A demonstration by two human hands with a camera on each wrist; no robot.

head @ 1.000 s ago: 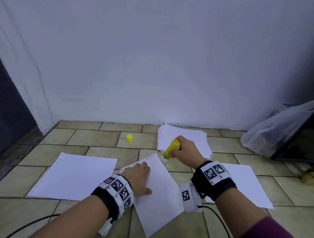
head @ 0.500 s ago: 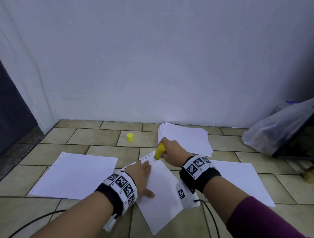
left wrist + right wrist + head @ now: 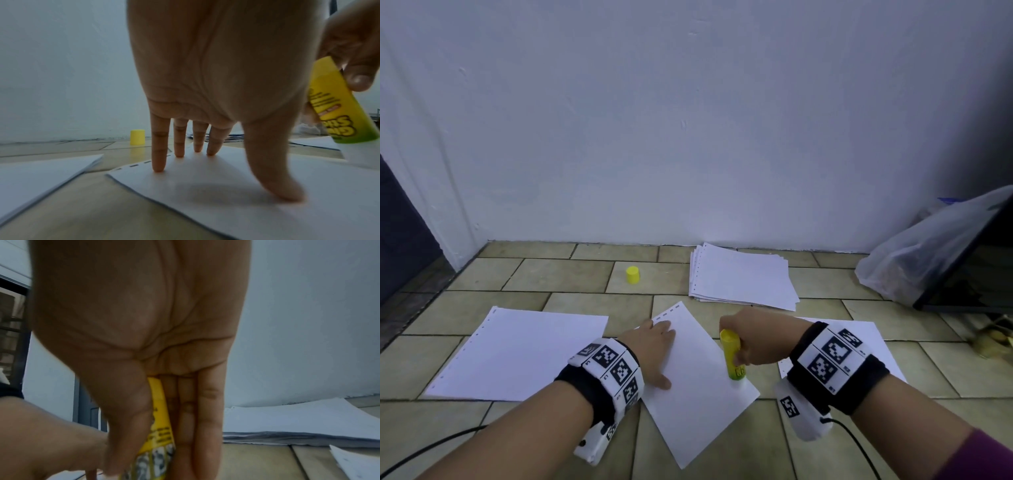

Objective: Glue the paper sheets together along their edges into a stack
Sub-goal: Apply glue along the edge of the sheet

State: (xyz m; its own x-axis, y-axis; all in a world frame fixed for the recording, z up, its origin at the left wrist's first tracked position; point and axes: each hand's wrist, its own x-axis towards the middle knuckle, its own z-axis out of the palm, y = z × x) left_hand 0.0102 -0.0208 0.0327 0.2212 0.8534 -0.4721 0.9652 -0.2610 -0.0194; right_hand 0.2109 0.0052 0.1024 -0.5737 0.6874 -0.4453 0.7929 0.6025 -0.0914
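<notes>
A white sheet (image 3: 698, 394) with punched holes along its far edge lies slanted on the tiled floor. My left hand (image 3: 654, 349) presses it flat with straight, spread fingers (image 3: 158, 151). My right hand (image 3: 750, 339) grips a yellow glue stick (image 3: 732, 356), its tip down on the sheet's right edge near the front corner. The left wrist view shows the glue stick (image 3: 333, 104) at the right, and the right wrist view has the glue stick (image 3: 160, 426) between thumb and fingers. A pile of sheets (image 3: 743, 277) lies by the wall.
A yellow cap (image 3: 632, 275) stands on the floor left of the pile. One large sheet (image 3: 517, 353) lies at the left, another sheet (image 3: 873, 346) under my right wrist. A clear plastic bag (image 3: 928, 250) and a dark panel stand at the right. A cable (image 3: 431, 448) trails below.
My right hand has drawn the glue stick from the sheet's far corner down along its right edge toward me. The left hand has stayed pressing on the sheet.
</notes>
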